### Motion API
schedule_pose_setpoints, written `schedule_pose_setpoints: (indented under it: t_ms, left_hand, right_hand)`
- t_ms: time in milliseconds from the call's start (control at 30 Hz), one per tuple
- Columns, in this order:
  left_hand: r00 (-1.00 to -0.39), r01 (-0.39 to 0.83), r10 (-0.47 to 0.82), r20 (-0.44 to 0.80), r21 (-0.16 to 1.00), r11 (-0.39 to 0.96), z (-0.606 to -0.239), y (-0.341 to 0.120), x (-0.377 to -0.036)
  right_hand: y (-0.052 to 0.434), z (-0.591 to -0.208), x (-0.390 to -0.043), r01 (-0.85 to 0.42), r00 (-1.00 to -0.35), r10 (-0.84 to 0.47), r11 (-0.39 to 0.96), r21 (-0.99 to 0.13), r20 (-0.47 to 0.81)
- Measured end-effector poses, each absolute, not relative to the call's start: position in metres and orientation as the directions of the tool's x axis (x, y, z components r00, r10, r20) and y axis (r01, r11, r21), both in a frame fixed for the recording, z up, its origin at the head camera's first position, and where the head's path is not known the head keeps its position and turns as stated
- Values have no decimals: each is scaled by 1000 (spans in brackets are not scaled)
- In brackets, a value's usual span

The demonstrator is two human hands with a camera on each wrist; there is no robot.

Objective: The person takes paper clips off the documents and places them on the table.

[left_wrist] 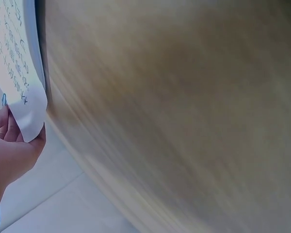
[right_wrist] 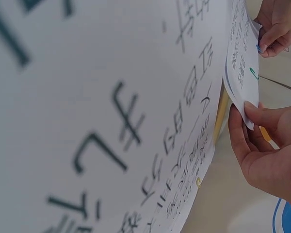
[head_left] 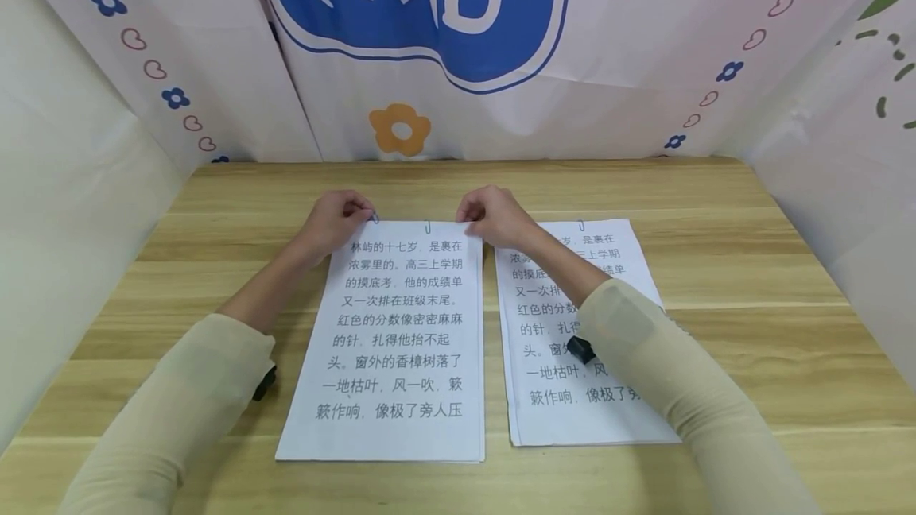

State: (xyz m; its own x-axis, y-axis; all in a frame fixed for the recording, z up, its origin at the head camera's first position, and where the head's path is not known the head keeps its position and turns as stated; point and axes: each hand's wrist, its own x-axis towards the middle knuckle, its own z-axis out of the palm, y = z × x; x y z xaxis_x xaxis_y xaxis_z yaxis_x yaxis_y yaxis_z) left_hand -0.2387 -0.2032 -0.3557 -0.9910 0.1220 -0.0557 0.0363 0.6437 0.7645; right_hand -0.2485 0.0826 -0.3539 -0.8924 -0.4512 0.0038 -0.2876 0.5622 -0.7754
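A stack of printed sheets (head_left: pixel 401 435) lies on the table in front of me, its top edge between both hands. My left hand (head_left: pixel 335 221) is at the stack's top left corner, its fingertips pinching a small blue paper clip (right_wrist: pixel 258 48) at the paper's edge. In the left wrist view that corner bends up among the fingers. My right hand (head_left: pixel 498 217) pinches the top right corner between thumb and fingers, as the right wrist view shows. Between the hands, a green paper clip (right_wrist: pixel 253 74) sits on the top edge.
Right of this stack lies a second stack of printed sheets (head_left: pixel 565 424), partly covered by my right forearm. A yellow paper clip (right_wrist: pixel 199 182) is on its top edge. Both rest on a wooden table (head_left: pixel 751 356), with a printed white backdrop (head_left: pixel 572 121) behind it.
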Motion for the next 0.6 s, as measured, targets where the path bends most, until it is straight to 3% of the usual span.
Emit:
schedule_pose_setpoints:
  t_ms: [600]
  left_hand:
    - [-994,18,95,-53,783,622,-362,-202,-247]
  right_hand:
    - [84,-354,-248,-285,-894,-449,570,-771,-2]
